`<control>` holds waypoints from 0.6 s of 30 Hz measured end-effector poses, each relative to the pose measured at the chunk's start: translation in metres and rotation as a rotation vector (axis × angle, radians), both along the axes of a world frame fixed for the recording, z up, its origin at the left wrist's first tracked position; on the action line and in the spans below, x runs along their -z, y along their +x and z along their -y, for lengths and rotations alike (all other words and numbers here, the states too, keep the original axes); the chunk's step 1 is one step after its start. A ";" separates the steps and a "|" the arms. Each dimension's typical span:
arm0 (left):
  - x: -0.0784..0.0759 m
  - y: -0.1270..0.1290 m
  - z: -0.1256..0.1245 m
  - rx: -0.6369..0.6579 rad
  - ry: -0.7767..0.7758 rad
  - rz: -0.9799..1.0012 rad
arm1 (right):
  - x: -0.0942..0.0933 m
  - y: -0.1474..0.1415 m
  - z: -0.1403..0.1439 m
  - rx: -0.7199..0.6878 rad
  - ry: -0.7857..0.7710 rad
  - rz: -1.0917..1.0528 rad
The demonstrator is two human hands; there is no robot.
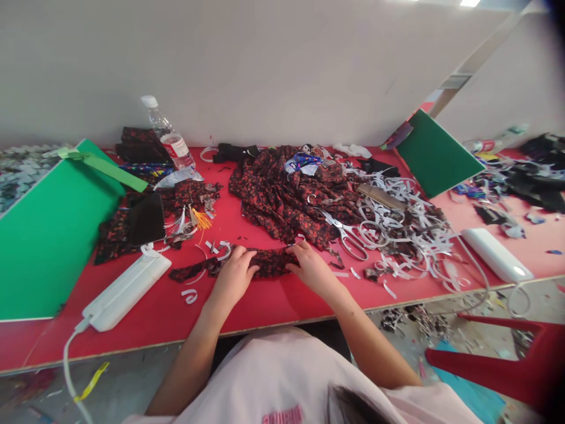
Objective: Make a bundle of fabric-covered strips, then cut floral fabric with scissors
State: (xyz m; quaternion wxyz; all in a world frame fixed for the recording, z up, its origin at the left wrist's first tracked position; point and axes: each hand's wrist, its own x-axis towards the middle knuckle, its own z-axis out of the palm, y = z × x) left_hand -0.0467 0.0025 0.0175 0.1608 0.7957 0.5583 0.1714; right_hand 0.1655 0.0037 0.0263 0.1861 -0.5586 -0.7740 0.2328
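Note:
A dark strip of fabric with a red floral print (271,263) lies stretched from left to right near the table's front edge. My left hand (233,272) is closed on it left of the middle, thumb pointing right. On its right end, the fingers of my right hand (312,268) pinch the cloth. The strip's loose left tail (188,273) trails on the table. Behind my hands is a heap of the same floral fabric (282,188). Silver scissors (348,235) rest on the heap's right side, just beyond my right hand.
White curled strips (410,235) pile up at the right of the red table (247,306). Green boards (57,235) stand at both sides. On the left are a phone (147,219), a bottle (170,138) and a white corded device (128,291); another such device (498,254) is far right.

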 end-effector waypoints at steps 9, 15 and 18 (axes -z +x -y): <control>0.004 -0.003 -0.002 -0.036 -0.011 -0.031 | -0.002 0.001 0.000 -0.011 -0.048 0.020; -0.014 -0.006 0.011 -0.200 0.083 -0.173 | -0.001 0.002 0.000 -0.011 -0.064 0.027; -0.026 0.009 0.021 -0.218 0.216 -0.212 | -0.001 0.002 -0.001 -0.011 -0.053 0.022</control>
